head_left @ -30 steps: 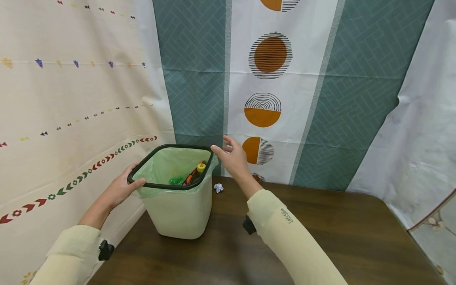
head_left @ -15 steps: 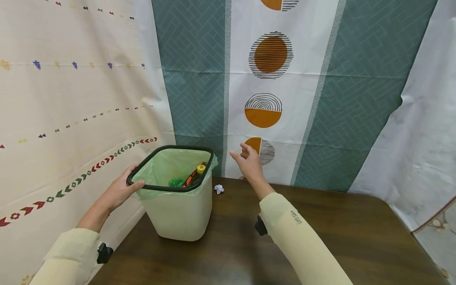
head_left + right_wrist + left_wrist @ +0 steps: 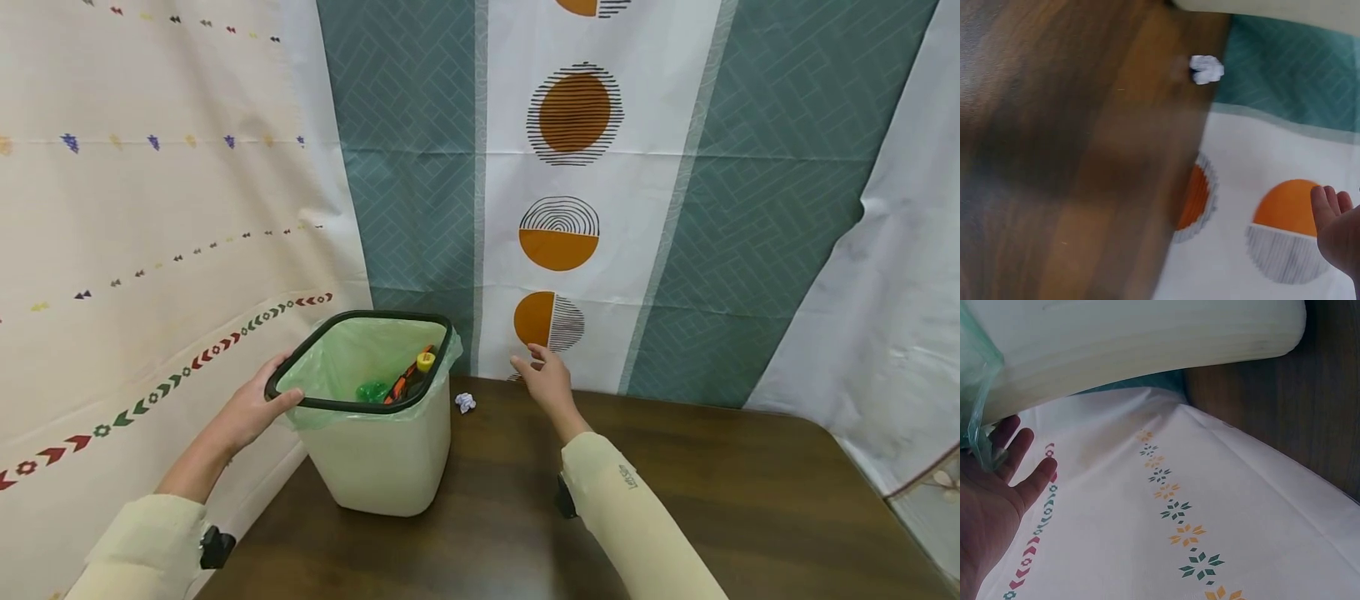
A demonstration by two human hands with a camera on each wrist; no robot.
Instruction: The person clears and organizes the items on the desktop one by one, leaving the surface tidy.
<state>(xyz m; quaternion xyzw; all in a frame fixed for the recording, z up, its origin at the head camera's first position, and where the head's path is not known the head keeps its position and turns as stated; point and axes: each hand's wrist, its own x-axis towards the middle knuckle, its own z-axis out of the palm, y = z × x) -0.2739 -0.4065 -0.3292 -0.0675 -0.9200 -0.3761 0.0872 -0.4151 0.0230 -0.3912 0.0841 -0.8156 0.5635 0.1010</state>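
A cream trash bin point(image 3: 371, 462) with a black rim and a pale green liner stands on the left of the table. Inside it lie a green crumpled item point(image 3: 372, 392), an orange-and-black object point(image 3: 405, 379) and something with a yellow cap point(image 3: 425, 362). My left hand point(image 3: 255, 408) grips the near left corner of the rim, thumb over the edge; in the left wrist view its other fingers lie along the outside wall. My right hand point(image 3: 551, 385) hovers empty with relaxed fingers, right of a crumpled white paper ball point(image 3: 465, 402) beside the bin.
The dark wooden table point(image 3: 675, 475) extends to the right. A cream patterned cloth point(image 3: 150, 275) hangs close along the left side, and a teal-and-white curtain point(image 3: 420, 208) covers the back. Whitish cloth point(image 3: 885, 358) hangs at the right.
My right hand has left the bin's right rim and moved right and down. My left hand keeps its place on the rim.
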